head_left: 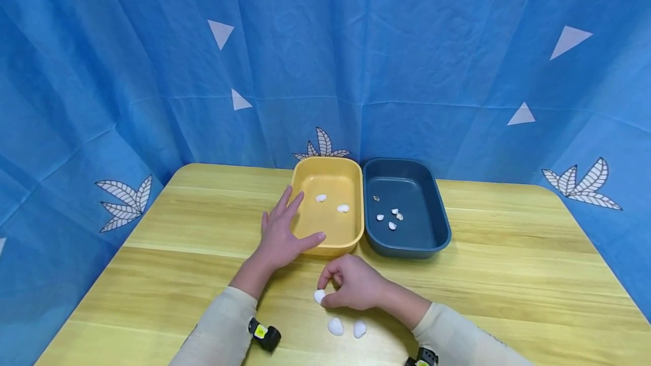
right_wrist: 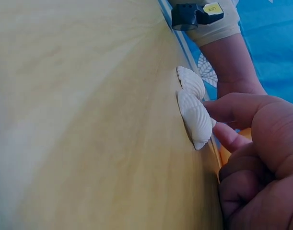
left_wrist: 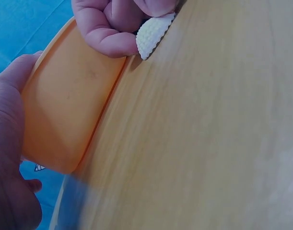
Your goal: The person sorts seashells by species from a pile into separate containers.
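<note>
My right hand (head_left: 358,283) pinches a white ribbed seashell (head_left: 319,296) between thumb and fingertips, low over the table in front of the yellow tray (head_left: 325,231). The left wrist view shows the bumpy face and scalloped edge of that seashell (left_wrist: 155,34). With fingers spread, my left hand (head_left: 282,240) lies along the left side of the yellow tray, its thumb over the front rim. Two white seashells sit inside that tray. Nearer to me on the table are a larger white seashell (head_left: 335,326) and another white seashell (head_left: 359,329), just below my right hand.
A dark blue tray (head_left: 424,244) stands against the yellow tray's right side, with several small shells inside. Both trays are near the back edge of the wooden table (head_left: 508,253). A blue patterned curtain (head_left: 422,61) hangs behind it.
</note>
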A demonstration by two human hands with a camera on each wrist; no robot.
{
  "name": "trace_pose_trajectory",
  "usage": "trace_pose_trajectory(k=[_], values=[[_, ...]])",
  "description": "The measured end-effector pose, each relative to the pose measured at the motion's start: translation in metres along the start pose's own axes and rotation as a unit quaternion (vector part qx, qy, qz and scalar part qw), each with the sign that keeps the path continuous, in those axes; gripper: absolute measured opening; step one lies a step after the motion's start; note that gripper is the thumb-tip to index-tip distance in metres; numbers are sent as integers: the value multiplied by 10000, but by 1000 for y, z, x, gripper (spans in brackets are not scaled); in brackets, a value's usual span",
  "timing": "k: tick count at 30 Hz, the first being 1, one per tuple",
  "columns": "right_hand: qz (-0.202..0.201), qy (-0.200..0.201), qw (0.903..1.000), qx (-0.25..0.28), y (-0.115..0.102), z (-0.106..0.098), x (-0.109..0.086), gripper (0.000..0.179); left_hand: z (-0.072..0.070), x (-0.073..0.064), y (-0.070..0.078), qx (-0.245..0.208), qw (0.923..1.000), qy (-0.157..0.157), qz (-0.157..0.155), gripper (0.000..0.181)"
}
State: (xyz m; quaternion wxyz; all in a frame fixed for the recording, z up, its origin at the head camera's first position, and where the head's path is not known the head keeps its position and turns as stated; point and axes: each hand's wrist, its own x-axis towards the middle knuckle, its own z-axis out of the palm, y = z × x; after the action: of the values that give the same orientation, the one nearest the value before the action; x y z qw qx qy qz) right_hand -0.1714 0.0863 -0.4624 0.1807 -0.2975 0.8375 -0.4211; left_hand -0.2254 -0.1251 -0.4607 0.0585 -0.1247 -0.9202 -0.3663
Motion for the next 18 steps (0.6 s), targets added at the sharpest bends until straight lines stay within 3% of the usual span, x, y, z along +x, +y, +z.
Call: trace_pose_trajectory(k=[7,18], values=[[137,279,9993,-185,-3,1,-3,26,0,0,0,5,10000,20,52,103],[122,281,9993,-208,-3,3,-3,18,0,0,1,-26,10000,1,-14,103]])
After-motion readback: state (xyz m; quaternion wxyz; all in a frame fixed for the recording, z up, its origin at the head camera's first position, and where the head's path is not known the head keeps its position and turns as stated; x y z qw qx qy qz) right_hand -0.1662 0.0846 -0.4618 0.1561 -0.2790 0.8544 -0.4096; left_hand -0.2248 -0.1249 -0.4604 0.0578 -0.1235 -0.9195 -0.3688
